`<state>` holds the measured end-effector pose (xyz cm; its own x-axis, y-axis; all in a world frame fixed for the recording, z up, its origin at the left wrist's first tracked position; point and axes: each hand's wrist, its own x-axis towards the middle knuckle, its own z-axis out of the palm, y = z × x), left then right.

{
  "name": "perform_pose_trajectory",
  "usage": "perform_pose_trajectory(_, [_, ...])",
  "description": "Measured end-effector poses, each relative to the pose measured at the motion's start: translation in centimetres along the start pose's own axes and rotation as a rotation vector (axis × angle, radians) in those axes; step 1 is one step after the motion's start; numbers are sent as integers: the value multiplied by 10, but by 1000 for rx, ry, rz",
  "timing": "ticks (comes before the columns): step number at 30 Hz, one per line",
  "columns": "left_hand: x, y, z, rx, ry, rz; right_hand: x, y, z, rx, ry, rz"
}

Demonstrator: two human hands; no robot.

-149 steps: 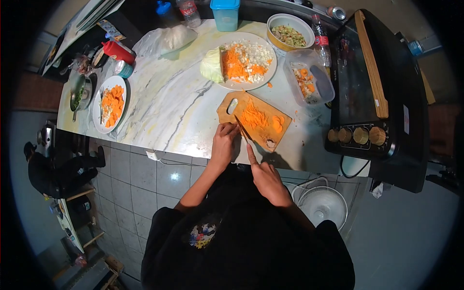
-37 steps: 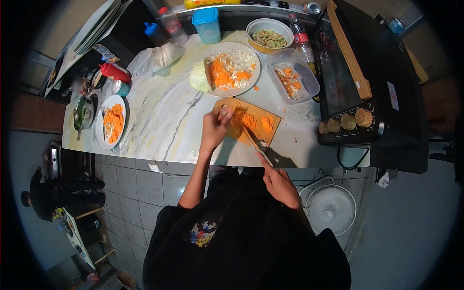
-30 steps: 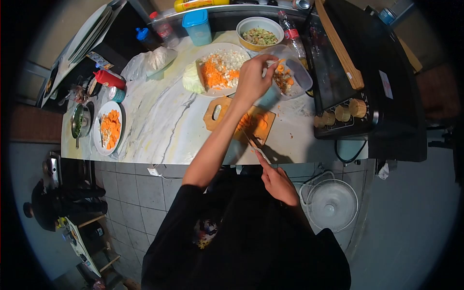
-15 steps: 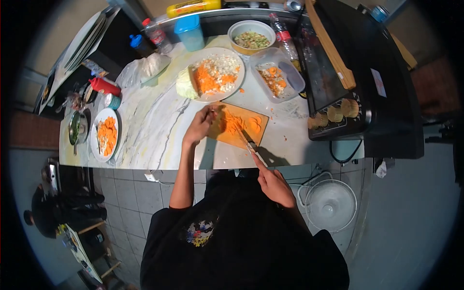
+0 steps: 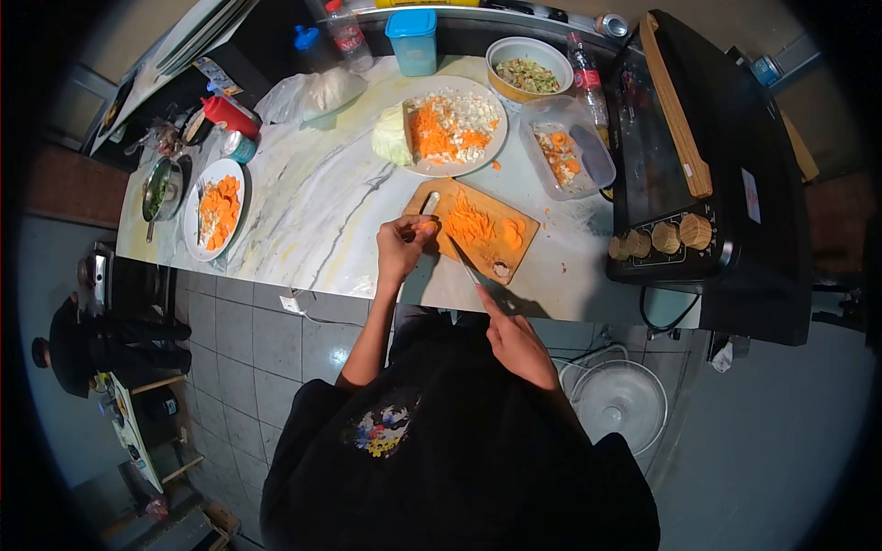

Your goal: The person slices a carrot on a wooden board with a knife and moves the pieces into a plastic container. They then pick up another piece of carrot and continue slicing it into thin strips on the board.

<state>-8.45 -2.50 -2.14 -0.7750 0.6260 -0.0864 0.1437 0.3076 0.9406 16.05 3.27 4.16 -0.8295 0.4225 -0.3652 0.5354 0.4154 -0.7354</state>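
A wooden cutting board (image 5: 514, 266) lies near the counter's front edge, with shredded carrot (image 5: 469, 220) at its middle and carrot slices (image 5: 513, 231) on its right side. Over the board's left part, my left hand (image 5: 403, 243) pinches a small orange piece of carrot (image 5: 426, 227). My right hand (image 5: 516, 344) is closed round the handle of a knife (image 5: 464, 261), whose blade points up and left over the board, beside the shreds. Behind the board stands a large plate (image 5: 496, 138) of shredded carrot and chopped white pieces, with a cabbage chunk (image 5: 392, 136) at its left.
An oval plate of carrots (image 5: 191, 220) and a small pot (image 5: 163, 197) stand left. A plastic container (image 5: 597, 165), a bowl (image 5: 528, 46) and a bottle (image 5: 588, 78) are behind right, beside a black oven (image 5: 735, 184). Another person (image 5: 83, 344) is at far left.
The view has shifted, so the counter items appear further right. My left hand is lower against the board, its fingers now pinching a carrot piece, and the knife tip sits clear of the shreds.
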Motion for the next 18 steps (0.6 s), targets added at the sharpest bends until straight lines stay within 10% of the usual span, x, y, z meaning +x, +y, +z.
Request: perform_pose_trajectory(18, [-7,17,7,454,53,83,11,-1,4,20,56,0])
